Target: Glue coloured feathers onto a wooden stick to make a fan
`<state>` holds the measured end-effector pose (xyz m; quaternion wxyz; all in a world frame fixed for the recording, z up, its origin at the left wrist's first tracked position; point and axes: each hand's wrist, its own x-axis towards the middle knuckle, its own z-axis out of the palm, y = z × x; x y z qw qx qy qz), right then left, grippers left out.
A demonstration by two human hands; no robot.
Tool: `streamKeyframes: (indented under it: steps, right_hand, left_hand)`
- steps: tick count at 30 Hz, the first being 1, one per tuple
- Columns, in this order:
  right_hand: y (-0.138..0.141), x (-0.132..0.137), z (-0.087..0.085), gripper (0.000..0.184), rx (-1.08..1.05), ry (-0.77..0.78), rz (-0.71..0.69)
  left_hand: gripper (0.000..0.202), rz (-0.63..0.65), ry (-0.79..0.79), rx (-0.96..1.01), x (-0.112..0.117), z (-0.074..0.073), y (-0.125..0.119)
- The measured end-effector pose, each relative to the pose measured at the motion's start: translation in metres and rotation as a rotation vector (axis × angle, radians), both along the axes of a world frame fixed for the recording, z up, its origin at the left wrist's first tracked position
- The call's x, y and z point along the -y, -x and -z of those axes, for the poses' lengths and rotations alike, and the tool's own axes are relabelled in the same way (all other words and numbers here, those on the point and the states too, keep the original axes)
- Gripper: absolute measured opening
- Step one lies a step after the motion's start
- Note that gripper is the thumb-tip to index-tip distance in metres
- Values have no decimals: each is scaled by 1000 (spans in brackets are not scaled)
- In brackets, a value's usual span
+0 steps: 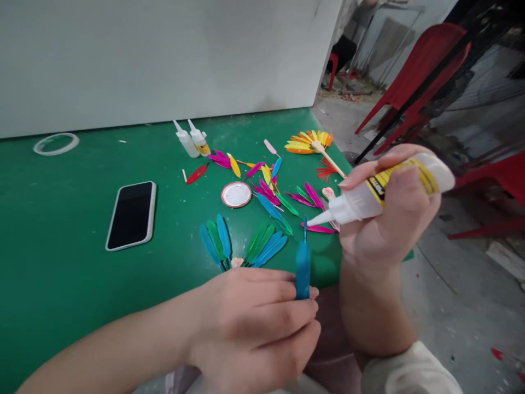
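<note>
My left hand (262,323) is closed around the lower end of a blue feather (303,268), its bare quill pointing up. In my right hand (385,219) a glue bottle (361,200) with a yellow and black label is tilted on its side. Its white nozzle meets or nearly meets the quill near the top; I cannot tell whether they touch. Just beyond my left hand lies a fan of blue and green feathers (256,243) around a small pale piece (237,262). Loose pink, blue, yellow and green feathers (268,191) are scattered behind it.
On the green table (74,202) are a phone (132,215), a tape ring (56,143), a white round lid (236,195) and two more glue bottles (192,141). A yellow-orange feather fan (311,143) with a stick handle lies at the right edge. Red chairs (430,65) stand beyond.
</note>
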<state>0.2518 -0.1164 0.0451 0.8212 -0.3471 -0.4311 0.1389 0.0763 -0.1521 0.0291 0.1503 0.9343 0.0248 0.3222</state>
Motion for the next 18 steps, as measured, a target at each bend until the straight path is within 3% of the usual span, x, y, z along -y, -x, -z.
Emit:
streamKeyframes:
  steps: [9,14,18]
  right_hand:
    - [2,2,-1,5,86,29,143]
    - [5,5,-4,6,45,20,68]
    - [8,7,-5,7,36,28,12]
  left_hand:
    - [17,3,-4,-29,2,0,3]
    - [17,-34,6,-9,1,-1,1]
    - [16,18,-12,-23,1,-2,1]
